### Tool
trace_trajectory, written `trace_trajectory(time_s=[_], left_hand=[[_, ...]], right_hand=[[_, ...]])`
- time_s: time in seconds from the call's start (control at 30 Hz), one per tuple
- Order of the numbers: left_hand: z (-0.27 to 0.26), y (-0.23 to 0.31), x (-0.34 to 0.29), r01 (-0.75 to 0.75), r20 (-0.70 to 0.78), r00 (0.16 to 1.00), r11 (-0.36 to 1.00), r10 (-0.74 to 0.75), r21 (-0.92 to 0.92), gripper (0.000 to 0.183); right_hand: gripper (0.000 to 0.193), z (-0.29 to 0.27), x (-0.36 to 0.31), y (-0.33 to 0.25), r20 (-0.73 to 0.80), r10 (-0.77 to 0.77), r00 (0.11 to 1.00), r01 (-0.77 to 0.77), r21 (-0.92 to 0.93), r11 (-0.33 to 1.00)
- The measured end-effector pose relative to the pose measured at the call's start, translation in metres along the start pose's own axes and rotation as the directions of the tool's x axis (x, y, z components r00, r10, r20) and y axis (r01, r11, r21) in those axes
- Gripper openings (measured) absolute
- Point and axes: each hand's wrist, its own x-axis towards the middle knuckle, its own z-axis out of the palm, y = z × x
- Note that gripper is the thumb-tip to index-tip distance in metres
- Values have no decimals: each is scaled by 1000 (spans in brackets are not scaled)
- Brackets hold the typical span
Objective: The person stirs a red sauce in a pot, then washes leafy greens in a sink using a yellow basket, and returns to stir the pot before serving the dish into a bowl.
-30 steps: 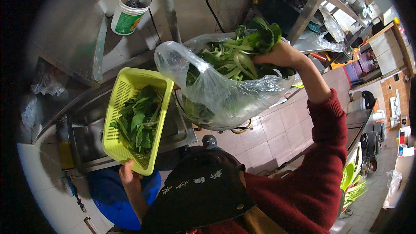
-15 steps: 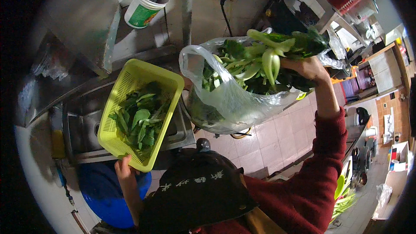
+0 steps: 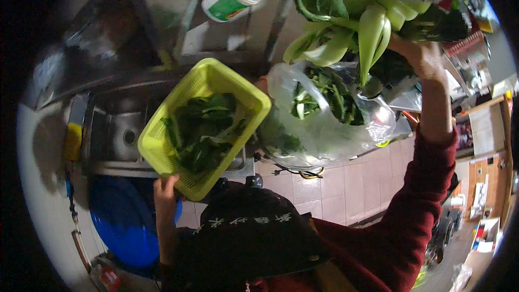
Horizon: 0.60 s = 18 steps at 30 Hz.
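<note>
My left hand (image 3: 166,188) is closed on the near left rim of a yellow-green plastic basket (image 3: 147,143). Loose dark leafy greens (image 3: 203,124) lie inside it. My right hand (image 3: 419,57), raised at the right, grips a bunch of leafy greens (image 3: 373,30) with thick pale stalks, like bok choy. This bunch is held above an open clear plastic bag (image 3: 330,138), with more greens (image 3: 330,92) showing in its mouth. The bunch hides part of my right fingers. The basket is just left of the bag, tilted and partly over a sink.
A steel sink (image 3: 121,154) lies under and left of the basket, with a big blue tub (image 3: 121,227) below it. A white and green bucket (image 3: 232,0) stands by the wall. Pale floor tiles (image 3: 346,192) and a dark cap (image 3: 254,238) show nearer me.
My right hand has lifted the bunch of greens up, out of the bag's mouth. In the picture, the basket and my left hand have shifted slightly right, and the view has tilted.
</note>
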Motion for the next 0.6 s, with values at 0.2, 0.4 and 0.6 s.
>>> trace_trajectory(time_s=[0.2,0.4,0.6], left_hand=[[-4,10,-5,120,29,992,990,-123,68,25],[-35,3,-7,70,39,997,997,-69,-19,24],[-99,-22,-3,88,38,995,996,-89,36,26]], right_hand=[[28,62,69,-108,254,-381,889,237,457,857],[33,215,87,-165,509,-649,565,306,601,738],[55,381,61,-182,890,-354,289,-16,374,927]])
